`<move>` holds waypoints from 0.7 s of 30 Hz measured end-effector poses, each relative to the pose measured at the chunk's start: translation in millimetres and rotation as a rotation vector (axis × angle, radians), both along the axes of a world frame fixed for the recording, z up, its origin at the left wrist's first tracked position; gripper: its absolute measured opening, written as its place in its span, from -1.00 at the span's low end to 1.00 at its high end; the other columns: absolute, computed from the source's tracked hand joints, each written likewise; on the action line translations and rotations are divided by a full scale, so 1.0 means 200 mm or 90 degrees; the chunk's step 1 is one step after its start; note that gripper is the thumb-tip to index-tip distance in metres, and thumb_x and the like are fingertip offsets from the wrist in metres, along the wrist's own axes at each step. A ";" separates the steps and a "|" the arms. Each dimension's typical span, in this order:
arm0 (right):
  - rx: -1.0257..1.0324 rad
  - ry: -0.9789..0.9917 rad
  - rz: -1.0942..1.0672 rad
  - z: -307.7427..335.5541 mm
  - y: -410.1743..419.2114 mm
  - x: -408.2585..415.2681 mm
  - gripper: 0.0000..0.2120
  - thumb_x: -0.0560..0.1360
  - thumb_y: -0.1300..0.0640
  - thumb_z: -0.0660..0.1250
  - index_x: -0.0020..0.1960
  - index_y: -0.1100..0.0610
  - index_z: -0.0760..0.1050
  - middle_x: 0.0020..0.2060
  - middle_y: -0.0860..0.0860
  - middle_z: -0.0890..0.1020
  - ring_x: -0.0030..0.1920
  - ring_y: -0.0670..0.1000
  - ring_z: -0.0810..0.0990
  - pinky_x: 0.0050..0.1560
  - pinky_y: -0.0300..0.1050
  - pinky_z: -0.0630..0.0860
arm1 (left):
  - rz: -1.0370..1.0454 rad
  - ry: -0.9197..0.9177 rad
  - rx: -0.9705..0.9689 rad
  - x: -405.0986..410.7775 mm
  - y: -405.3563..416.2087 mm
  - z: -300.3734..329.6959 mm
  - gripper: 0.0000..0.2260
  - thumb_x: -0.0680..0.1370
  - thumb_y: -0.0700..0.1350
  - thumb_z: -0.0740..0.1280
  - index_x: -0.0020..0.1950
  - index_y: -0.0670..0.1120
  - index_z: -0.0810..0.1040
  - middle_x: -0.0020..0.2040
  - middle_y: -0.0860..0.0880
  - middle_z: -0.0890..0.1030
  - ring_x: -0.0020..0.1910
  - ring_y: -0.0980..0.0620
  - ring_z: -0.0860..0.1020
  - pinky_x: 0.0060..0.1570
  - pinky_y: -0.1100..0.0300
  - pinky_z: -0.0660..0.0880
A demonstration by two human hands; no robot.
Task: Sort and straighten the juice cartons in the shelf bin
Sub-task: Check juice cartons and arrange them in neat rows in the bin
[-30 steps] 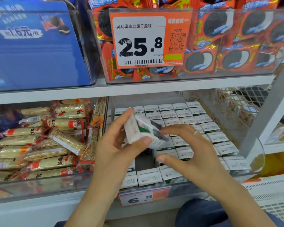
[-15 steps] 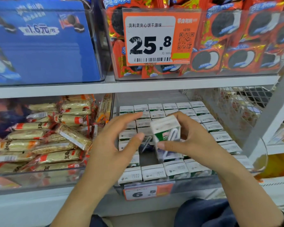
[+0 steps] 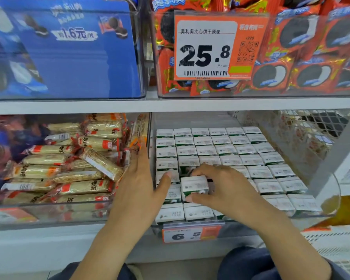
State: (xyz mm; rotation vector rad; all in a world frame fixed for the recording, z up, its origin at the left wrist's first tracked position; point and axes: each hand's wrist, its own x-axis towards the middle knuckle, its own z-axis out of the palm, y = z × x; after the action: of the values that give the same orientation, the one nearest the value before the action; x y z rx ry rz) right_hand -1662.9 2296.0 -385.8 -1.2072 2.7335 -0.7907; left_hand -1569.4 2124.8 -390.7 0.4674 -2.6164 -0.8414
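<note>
Shelf bin (image 3: 329, 178): right hand (image 3: 228, 188) grips one carton (image 3: 194, 185).

Upper left of the frame there's a big blue cookie box (image 3: 69, 51) in a clear bin; upper right, a bin of orange cookie packs (image 3: 303, 53) with an orange price tag (image 3: 216, 47) reading 25.8; lower left, a bin heaped with wrapped snack bars (image 3: 73, 166); lower middle, a smaller tag (image 3: 190, 235) showing 6.5; far right, white wire mesh (image 3: 303, 130).
</note>
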 end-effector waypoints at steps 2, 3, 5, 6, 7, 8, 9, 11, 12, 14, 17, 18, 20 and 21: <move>0.009 0.029 0.015 -0.01 0.00 -0.01 -0.68 0.38 -0.21 0.42 0.05 -0.09 0.58 -0.09 -0.16 0.64 -0.02 -0.12 0.50 -0.04 -0.19 0.43 | 0.004 -0.003 -0.012 0.00 0.00 0.00 -0.25 0.55 0.18 0.20 0.58 -0.03 -0.13 0.58 -0.05 0.02 0.54 0.01 0.05 0.43 0.16 0.11; 0.008 0.025 0.020 -0.01 0.01 -0.01 -0.71 0.41 -0.20 0.39 0.04 -0.08 0.60 -0.09 -0.16 0.64 0.01 -0.13 0.47 -0.01 -0.19 0.43 | 0.005 0.000 -0.017 0.00 0.00 0.00 -0.26 0.55 0.17 0.21 0.58 -0.04 -0.11 0.58 -0.05 0.04 0.54 0.00 0.06 0.42 0.17 0.12; 0.009 0.031 0.018 -0.01 0.01 -0.01 -0.78 0.47 -0.13 0.35 0.02 -0.06 0.63 -0.10 -0.14 0.65 0.04 -0.13 0.47 0.04 -0.17 0.45 | 0.004 0.003 -0.020 0.01 0.00 -0.01 -0.27 0.56 0.15 0.22 0.57 -0.05 -0.10 0.57 -0.05 0.06 0.54 0.00 0.07 0.41 0.19 0.12; 0.011 0.036 0.016 -0.01 0.01 -0.01 -0.81 0.49 -0.10 0.35 0.02 -0.06 0.63 -0.09 -0.14 0.65 0.04 -0.13 0.47 0.04 -0.17 0.46 | 0.005 0.003 -0.020 0.01 0.00 -0.01 -0.27 0.57 0.16 0.21 0.57 -0.05 -0.10 0.57 -0.05 0.06 0.54 0.00 0.07 0.41 0.20 0.11; 0.013 0.036 0.015 0.01 0.02 -0.01 -0.84 0.49 -0.07 0.35 0.02 -0.07 0.63 -0.09 -0.15 0.64 0.03 -0.15 0.48 0.04 -0.19 0.46 | 0.006 0.003 -0.022 0.01 0.00 -0.01 -0.27 0.57 0.16 0.21 0.57 -0.05 -0.11 0.58 -0.05 0.06 0.54 0.00 0.07 0.41 0.21 0.10; 0.008 0.025 0.017 0.02 0.03 0.00 -0.87 0.49 -0.06 0.37 0.00 -0.09 0.63 -0.09 -0.17 0.63 0.01 -0.18 0.49 0.03 -0.22 0.45 | 0.009 0.004 -0.024 0.00 0.00 -0.01 -0.27 0.57 0.16 0.21 0.57 -0.05 -0.11 0.58 -0.06 0.06 0.54 0.00 0.07 0.41 0.21 0.09; -0.005 -0.001 0.026 0.05 0.04 0.00 -0.91 0.47 -0.06 0.39 -0.04 -0.13 0.62 -0.11 -0.20 0.62 -0.03 -0.21 0.51 0.01 -0.26 0.45 | 0.012 0.003 -0.027 0.00 0.01 -0.01 -0.27 0.57 0.16 0.21 0.57 -0.05 -0.11 0.57 -0.07 0.06 0.54 -0.01 0.07 0.41 0.21 0.09; -0.020 -0.064 0.059 0.10 0.06 0.00 -0.94 0.42 -0.06 0.43 -0.16 -0.21 0.57 -0.20 -0.24 0.61 -0.10 -0.24 0.53 -0.08 -0.33 0.46 | 0.017 0.003 -0.033 0.00 0.01 -0.01 -0.27 0.57 0.16 0.21 0.57 -0.07 -0.10 0.57 -0.09 0.08 0.53 -0.03 0.09 0.42 0.19 0.12; 0.000 -0.087 0.079 0.12 0.06 0.01 -0.90 0.39 -0.07 0.45 -0.22 -0.24 0.55 -0.24 -0.25 0.61 -0.14 -0.25 0.54 -0.12 -0.34 0.47 | 0.020 0.004 -0.037 0.00 0.01 -0.01 -0.28 0.57 0.15 0.22 0.57 -0.07 -0.09 0.57 -0.09 0.09 0.53 -0.04 0.10 0.42 0.17 0.13; 0.073 -0.102 0.110 0.13 0.06 0.02 -0.85 0.37 -0.09 0.47 -0.25 -0.26 0.50 -0.26 -0.26 0.59 -0.16 -0.28 0.53 -0.16 -0.35 0.47 | 0.031 0.012 -0.039 -0.01 0.02 -0.02 -0.29 0.57 0.13 0.23 0.57 -0.09 -0.05 0.56 -0.11 0.13 0.52 -0.06 0.14 0.41 0.15 0.18; 0.158 -0.066 0.147 0.12 0.03 0.05 -0.85 0.38 -0.13 0.45 -0.18 -0.25 0.47 -0.26 -0.28 0.53 -0.17 -0.30 0.49 -0.17 -0.39 0.42 | 0.052 0.031 -0.044 -0.02 0.03 -0.02 -0.32 0.56 0.08 0.25 0.56 -0.11 0.04 0.53 -0.13 0.21 0.48 -0.11 0.22 0.36 0.09 0.26; 0.179 -0.049 0.152 0.12 0.02 0.05 -0.85 0.39 -0.14 0.44 -0.13 -0.24 0.47 -0.24 -0.28 0.51 -0.18 -0.29 0.47 -0.19 -0.39 0.39 | 0.053 0.034 -0.047 -0.02 0.03 -0.02 -0.33 0.56 0.08 0.25 0.56 -0.11 0.05 0.53 -0.13 0.22 0.47 -0.12 0.23 0.36 0.08 0.27; 0.232 0.007 0.157 0.12 0.00 0.04 -0.77 0.39 -0.17 0.40 0.01 -0.20 0.47 -0.18 -0.26 0.49 -0.18 -0.24 0.45 -0.27 -0.39 0.31 | 0.048 0.038 -0.049 -0.01 0.03 -0.02 -0.34 0.56 0.07 0.25 0.56 -0.12 0.05 0.52 -0.13 0.23 0.48 -0.11 0.22 0.37 0.09 0.25; 0.265 0.039 0.160 0.13 -0.01 0.04 -0.71 0.40 -0.19 0.38 0.08 -0.18 0.46 -0.12 -0.24 0.48 -0.17 -0.21 0.44 -0.30 -0.38 0.26 | 0.046 0.040 -0.048 -0.01 0.03 -0.02 -0.34 0.56 0.07 0.24 0.56 -0.12 0.05 0.52 -0.13 0.23 0.48 -0.10 0.21 0.37 0.09 0.25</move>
State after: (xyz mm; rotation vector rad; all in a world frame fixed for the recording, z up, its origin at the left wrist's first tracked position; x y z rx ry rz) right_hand -1655.3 2294.6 -359.8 -1.4434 2.5348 -0.1488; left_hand -1572.1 2130.3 -395.6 0.5040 -2.5476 -0.7200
